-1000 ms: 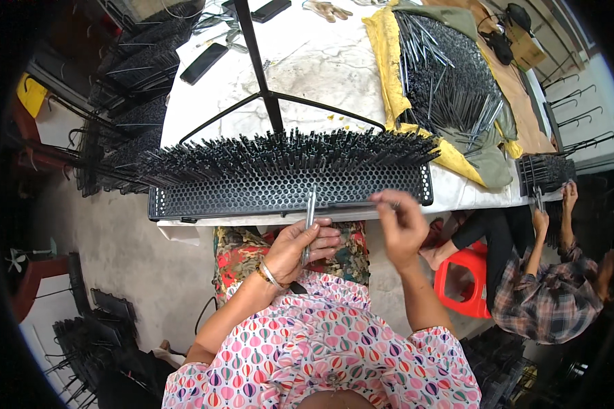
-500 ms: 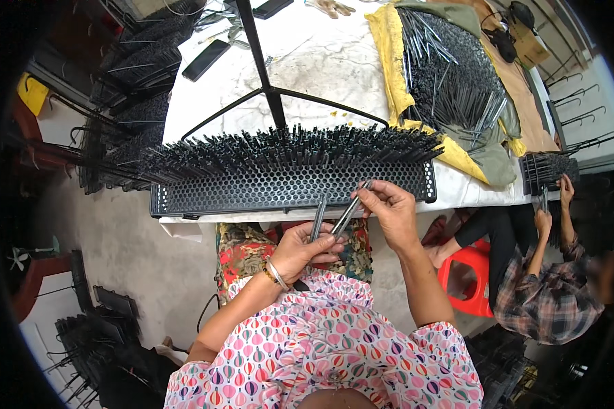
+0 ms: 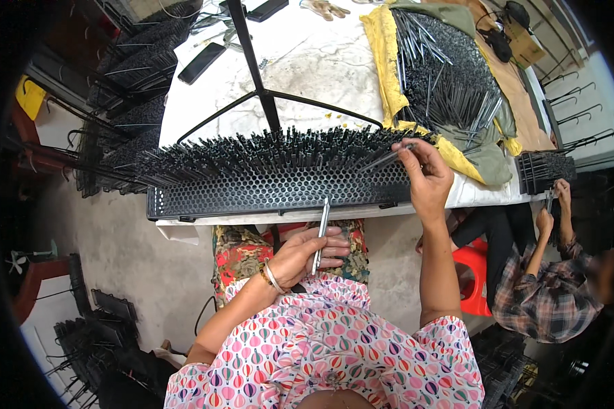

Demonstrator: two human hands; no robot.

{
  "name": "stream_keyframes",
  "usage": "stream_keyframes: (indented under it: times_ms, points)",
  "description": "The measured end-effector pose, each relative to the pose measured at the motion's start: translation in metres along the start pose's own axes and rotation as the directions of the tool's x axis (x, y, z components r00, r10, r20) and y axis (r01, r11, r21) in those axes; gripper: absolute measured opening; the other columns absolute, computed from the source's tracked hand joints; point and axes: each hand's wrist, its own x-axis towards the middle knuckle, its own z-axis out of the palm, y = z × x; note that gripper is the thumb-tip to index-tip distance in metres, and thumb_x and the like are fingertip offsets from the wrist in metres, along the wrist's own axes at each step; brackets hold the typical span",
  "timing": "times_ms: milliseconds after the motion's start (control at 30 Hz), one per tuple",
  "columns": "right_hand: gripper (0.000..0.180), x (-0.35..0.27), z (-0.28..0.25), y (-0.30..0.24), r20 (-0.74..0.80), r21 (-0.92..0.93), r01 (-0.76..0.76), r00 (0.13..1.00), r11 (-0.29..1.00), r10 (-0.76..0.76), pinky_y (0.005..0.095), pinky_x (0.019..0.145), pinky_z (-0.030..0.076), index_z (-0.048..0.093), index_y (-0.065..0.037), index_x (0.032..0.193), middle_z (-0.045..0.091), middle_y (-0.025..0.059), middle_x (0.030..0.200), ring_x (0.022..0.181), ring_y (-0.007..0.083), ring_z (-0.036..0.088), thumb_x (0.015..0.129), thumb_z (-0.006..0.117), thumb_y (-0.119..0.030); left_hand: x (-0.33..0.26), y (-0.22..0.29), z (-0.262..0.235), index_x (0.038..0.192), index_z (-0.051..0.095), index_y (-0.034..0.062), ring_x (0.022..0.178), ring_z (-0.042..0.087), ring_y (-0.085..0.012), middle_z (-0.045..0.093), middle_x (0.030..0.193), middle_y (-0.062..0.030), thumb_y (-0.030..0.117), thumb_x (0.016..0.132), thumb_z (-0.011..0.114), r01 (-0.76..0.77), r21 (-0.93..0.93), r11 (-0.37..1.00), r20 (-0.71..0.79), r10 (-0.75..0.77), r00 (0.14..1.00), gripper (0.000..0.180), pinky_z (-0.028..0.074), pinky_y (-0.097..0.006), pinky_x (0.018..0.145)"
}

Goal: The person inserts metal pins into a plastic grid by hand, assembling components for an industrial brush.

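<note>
Left grip (image 3: 299,259): palm upturned, thumb closed over a small bundle of silver rods (image 3: 322,235). The bundle lies across the fingers, upper ends projecting beyond the hand toward the perforated black rack (image 3: 266,192), lower ends showing below the fingers.

Right grip (image 3: 428,172): thumb and fingertips pinched on slim grey rodding (image 3: 382,161) — count unclear — which slants down and leftward from the fingertips, over the rack's right part; contact with the holes cannot be told.

Rack: at the near edge of the white-covered surface (image 3: 314,75), its back rows bristling with black rods (image 3: 273,155).

Yellow-edged sack (image 3: 381,58): beyond the right grip, holding loose rods.
</note>
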Motion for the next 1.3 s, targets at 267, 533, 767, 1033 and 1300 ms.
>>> stream_keyframes:
  times_ms: [267, 533, 767, 1033, 1300]
  points:
    - [0.016, 0.020, -0.002, 0.017, 0.134, -0.144, 0.201, 0.974, 0.969, -0.182, 0.0229, 0.072, 0.048, 0.062, 0.002, 0.098, 0.067, 0.0078, 0.091, 0.082, 0.0116, 0.062, 0.084, 0.063, -0.003, 0.000, 0.001, -0.003, 0.127, 0.040, -0.0041, 0.104, 0.059, -0.0276, 0.055, 0.116, -0.0207, 0.014, 0.097, 0.040, 0.006, 0.020, 1.000, 0.055, -0.007, 0.998, 0.036, 0.052, -0.036, 0.084]
    - [0.016, 0.019, -0.004, 0.006, 0.241, -0.217, 0.237, 0.953, 0.947, -0.183, 0.0254, 0.079, 0.048, 0.062, 0.003, 0.100, 0.067, 0.0084, 0.092, 0.087, 0.0140, 0.063, 0.084, 0.062, -0.002, 0.001, 0.001, -0.005, 0.126, 0.042, -0.0034, 0.101, 0.060, -0.0251, 0.057, 0.114, -0.0191, 0.014, 0.096, 0.042, -0.001, 0.024, 1.000, 0.043, 0.000, 0.999, 0.035, 0.052, -0.034, 0.084]
    - [0.017, 0.012, -0.001, -0.007, 0.197, -0.054, 0.115, 0.975, 0.992, -0.103, 0.0237, 0.074, 0.050, 0.061, 0.004, 0.100, 0.067, 0.0098, 0.091, 0.084, 0.0132, 0.063, 0.084, 0.062, -0.002, 0.001, 0.000, -0.010, 0.126, 0.043, -0.0020, 0.104, 0.059, -0.0232, 0.056, 0.116, -0.0169, 0.017, 0.096, 0.044, -0.026, 0.000, 1.000, 0.046, 0.026, 0.999, 0.035, 0.052, -0.033, 0.085]
    - [0.019, -0.034, 0.023, -0.011, 0.482, 0.071, -0.390, 0.819, 0.918, 0.311, 0.0250, 0.075, 0.051, 0.060, 0.005, 0.103, 0.067, 0.0107, 0.092, 0.087, 0.0137, 0.063, 0.087, 0.060, -0.005, 0.005, -0.001, 0.000, 0.119, 0.051, -0.0014, 0.101, 0.060, -0.0208, 0.058, 0.112, -0.0106, 0.012, 0.092, 0.054, -0.121, 0.046, 0.992, 0.005, 0.120, 0.993, 0.030, 0.053, -0.033, 0.084]
    - [0.019, -0.043, 0.026, -0.001, 0.413, 0.078, -0.449, 0.827, 0.890, 0.381, 0.0228, 0.068, 0.051, 0.061, 0.003, 0.101, 0.068, 0.0093, 0.088, 0.078, 0.0105, 0.063, 0.086, 0.062, -0.008, 0.008, -0.013, -0.006, 0.109, 0.057, -0.0009, 0.095, 0.063, -0.0232, 0.063, 0.103, -0.0119, 0.006, 0.089, 0.057, -0.179, 0.114, 0.977, -0.129, 0.193, 0.973, 0.022, 0.055, -0.034, 0.079]
